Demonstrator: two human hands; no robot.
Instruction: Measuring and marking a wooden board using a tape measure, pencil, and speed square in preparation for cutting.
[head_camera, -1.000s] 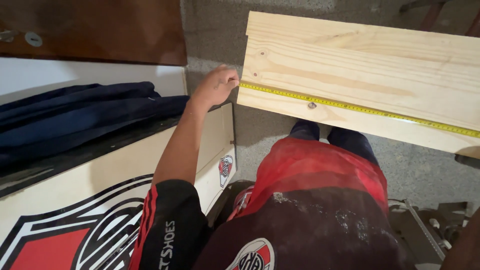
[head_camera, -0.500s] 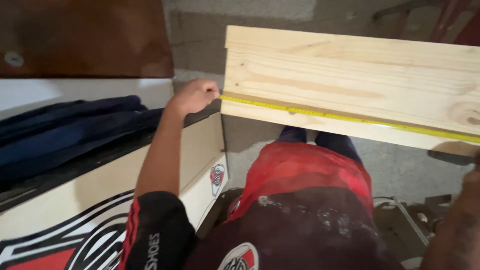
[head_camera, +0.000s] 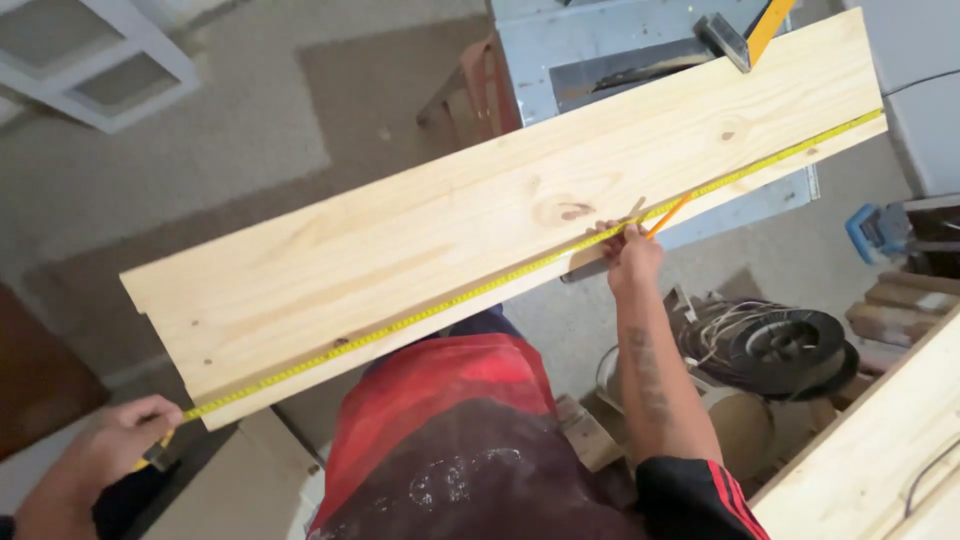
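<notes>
A long pale pine board (head_camera: 470, 220) lies across my lap, slanting up to the right. A yellow tape measure (head_camera: 480, 290) runs along its near edge. My left hand (head_camera: 125, 440) grips the tape's end at the board's lower left corner. My right hand (head_camera: 630, 250) holds an orange pencil (head_camera: 668, 215) with its tip on the board beside the tape, right of a knot.
A grey table saw (head_camera: 640, 60) stands behind the board's right end. A wire spool (head_camera: 780, 345) sits on the floor at right, a blue tool (head_camera: 880, 230) beyond it. Another pale board (head_camera: 880, 450) is at lower right. A white frame (head_camera: 90, 60) is at upper left.
The view has swung right along the board. My right hand with the pencil has come into view at the tape. My left hand still holds the tape at the board's left end.
</notes>
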